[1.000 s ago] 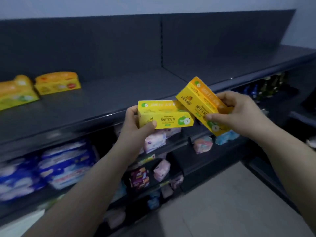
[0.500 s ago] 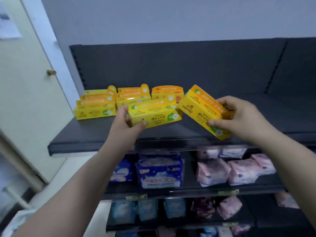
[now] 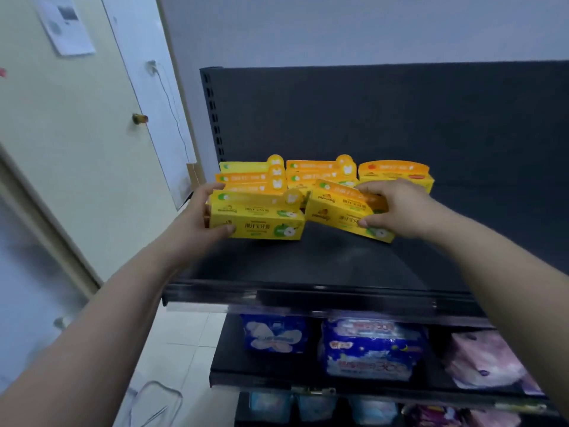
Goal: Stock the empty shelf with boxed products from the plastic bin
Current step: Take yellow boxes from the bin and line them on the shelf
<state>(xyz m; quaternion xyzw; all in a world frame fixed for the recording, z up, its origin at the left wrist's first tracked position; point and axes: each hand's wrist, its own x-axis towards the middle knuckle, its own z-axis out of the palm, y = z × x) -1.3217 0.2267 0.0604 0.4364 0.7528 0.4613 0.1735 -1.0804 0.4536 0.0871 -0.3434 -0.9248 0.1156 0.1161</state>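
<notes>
My left hand (image 3: 197, 215) grips a yellow box (image 3: 261, 221) by its left end, low over the dark top shelf (image 3: 308, 263) in front of the left row of boxes. My right hand (image 3: 397, 211) grips a second yellow box (image 3: 335, 211), tilted, with its right end lower, in front of the middle row. Behind them several yellow and orange boxes (image 3: 320, 174) stand in rows against the shelf's back left, with one orange-topped box (image 3: 395, 172) furthest right. The plastic bin (image 3: 154, 405) shows only as a clear rim at the bottom left.
The dark shelf runs bare to the right of the boxes. Lower shelves hold blue packs (image 3: 369, 349) and pink packs (image 3: 483, 362). A cream door (image 3: 77, 149) with a knob stands to the left, close to the shelf's end. Tiled floor lies below.
The view has swung left and closer to the shelf. Both hands have carried their boxes forward over the shelf, up to the front of the stocked rows.
</notes>
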